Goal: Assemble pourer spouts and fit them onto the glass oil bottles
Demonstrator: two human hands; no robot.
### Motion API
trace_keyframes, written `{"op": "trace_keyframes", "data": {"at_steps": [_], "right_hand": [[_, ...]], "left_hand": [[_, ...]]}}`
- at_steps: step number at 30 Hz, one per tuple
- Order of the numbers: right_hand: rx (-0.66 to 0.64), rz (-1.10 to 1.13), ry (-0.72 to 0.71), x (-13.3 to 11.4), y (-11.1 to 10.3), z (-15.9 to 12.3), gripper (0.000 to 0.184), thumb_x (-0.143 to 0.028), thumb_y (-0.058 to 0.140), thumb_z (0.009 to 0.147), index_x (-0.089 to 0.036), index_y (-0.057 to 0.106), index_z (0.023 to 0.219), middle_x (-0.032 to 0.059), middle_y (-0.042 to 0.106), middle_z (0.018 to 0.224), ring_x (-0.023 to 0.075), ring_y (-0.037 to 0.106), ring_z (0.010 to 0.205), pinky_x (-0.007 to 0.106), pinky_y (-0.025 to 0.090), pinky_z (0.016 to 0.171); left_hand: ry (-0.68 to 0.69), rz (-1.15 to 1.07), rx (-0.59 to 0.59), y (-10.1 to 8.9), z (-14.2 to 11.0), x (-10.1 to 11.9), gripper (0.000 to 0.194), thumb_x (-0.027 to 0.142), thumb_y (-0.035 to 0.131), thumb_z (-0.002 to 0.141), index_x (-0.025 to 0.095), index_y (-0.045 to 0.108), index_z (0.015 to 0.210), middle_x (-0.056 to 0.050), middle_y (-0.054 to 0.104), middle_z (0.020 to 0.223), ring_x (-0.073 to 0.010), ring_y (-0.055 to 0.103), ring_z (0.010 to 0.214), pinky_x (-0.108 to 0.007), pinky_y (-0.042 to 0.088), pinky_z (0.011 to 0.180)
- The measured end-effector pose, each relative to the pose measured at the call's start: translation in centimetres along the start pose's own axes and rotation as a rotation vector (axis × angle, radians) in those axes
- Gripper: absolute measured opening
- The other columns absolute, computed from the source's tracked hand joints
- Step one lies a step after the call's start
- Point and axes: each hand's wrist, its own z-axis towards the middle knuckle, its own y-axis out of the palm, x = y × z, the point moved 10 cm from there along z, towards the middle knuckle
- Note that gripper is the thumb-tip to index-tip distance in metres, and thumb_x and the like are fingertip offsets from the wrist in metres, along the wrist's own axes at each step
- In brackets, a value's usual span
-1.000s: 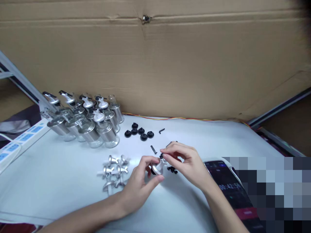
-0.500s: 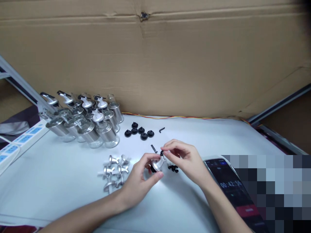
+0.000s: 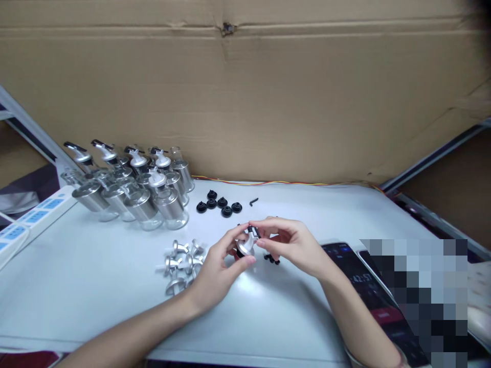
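My left hand (image 3: 224, 266) is closed around a silver bottle pourer (image 3: 245, 247) with a black base, its spout turned up and to the right. A small black cap (image 3: 253, 231) sits at the spout's tip. My right hand (image 3: 289, 243) pinches at this cap, with the index fingertip on top and the thumb by the spout's side. Part of the cap is hidden by the fingers. Small black pieces (image 3: 272, 259) lie on the table just below my right hand. To the left of my left hand lie several silver pourer tops (image 3: 178, 266).
Glass bottles with metal sleeves (image 3: 140, 207), some bearing pourers, stand at the back left. Several black stoppers (image 3: 222, 203) and a thin black lever (image 3: 253, 202) lie beyond my hands. A phone (image 3: 368, 291) lies at right, a power strip (image 3: 34, 220) at left. Cardboard (image 3: 307, 102) rises behind.
My right index finger has moved left over the spout tip, and the black cap now sits across it. Both hands and the pourer appear slightly higher in view.
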Motion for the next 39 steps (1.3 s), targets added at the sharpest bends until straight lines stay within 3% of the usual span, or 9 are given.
{"op": "trace_keyframes", "data": {"at_steps": [6,12,21,26,33,39], "right_hand": [[0.021,-0.005,0.008,0.2,-0.3,-0.2,0.031,-0.032,0.076,0.068,-0.018,0.073,0.095,0.0032,0.062,0.075,0.0058,0.047,0.048,0.019,0.045,0.038],[0.032,-0.050,0.043,0.6,-0.5,-0.2,0.035,-0.036,0.077,0.067,-0.015,0.071,0.094,-0.0027,0.054,0.060,0.0050,0.044,0.042,0.019,0.042,0.036],[0.042,-0.030,0.019,-0.2,-0.2,-0.3,0.030,-0.034,0.078,0.067,-0.016,0.070,0.089,-0.0042,0.052,0.059,0.0048,0.045,0.040,0.018,0.043,0.033],[0.035,0.013,0.025,0.0,-0.1,-0.3,0.032,-0.031,0.081,0.062,-0.016,0.070,0.088,-0.0026,0.058,0.062,0.0065,0.052,0.043,0.020,0.048,0.038],[0.044,0.096,0.067,0.4,0.6,-0.2,0.034,-0.030,0.084,0.056,-0.015,0.067,0.082,-0.0043,0.057,0.059,0.0063,0.052,0.040,0.018,0.045,0.033],[0.129,0.070,-0.045,-0.8,0.3,-0.3,0.031,-0.034,0.081,0.061,-0.016,0.067,0.083,-0.0026,0.059,0.062,0.0059,0.050,0.041,0.019,0.045,0.034]], "left_hand": [[0.012,0.034,-0.009,0.1,0.0,0.1,0.052,0.027,0.063,0.079,0.026,0.048,0.130,-0.005,0.057,0.111,-0.0166,0.057,0.096,-0.030,0.046,0.085],[0.023,0.027,-0.044,0.3,0.4,-0.3,0.053,0.026,0.064,0.079,0.021,0.048,0.129,-0.008,0.059,0.111,-0.0177,0.059,0.095,-0.033,0.047,0.086],[0.070,0.091,-0.046,0.3,0.3,0.3,0.049,0.026,0.063,0.081,0.023,0.050,0.128,-0.007,0.062,0.111,-0.0184,0.061,0.094,-0.034,0.049,0.086],[0.048,0.054,-0.022,0.1,0.3,-0.2,0.053,0.026,0.065,0.078,0.021,0.050,0.129,-0.008,0.059,0.112,-0.0182,0.062,0.094,-0.034,0.050,0.087],[-0.036,-0.019,0.008,-0.5,0.3,0.0,0.048,0.026,0.070,0.073,0.021,0.055,0.119,-0.004,0.056,0.099,-0.0149,0.067,0.078,-0.031,0.054,0.076],[0.057,0.057,0.005,-1.1,0.6,1.4,0.052,0.022,0.071,0.073,0.021,0.050,0.120,-0.004,0.063,0.096,-0.0157,0.066,0.086,-0.029,0.053,0.079]]}}
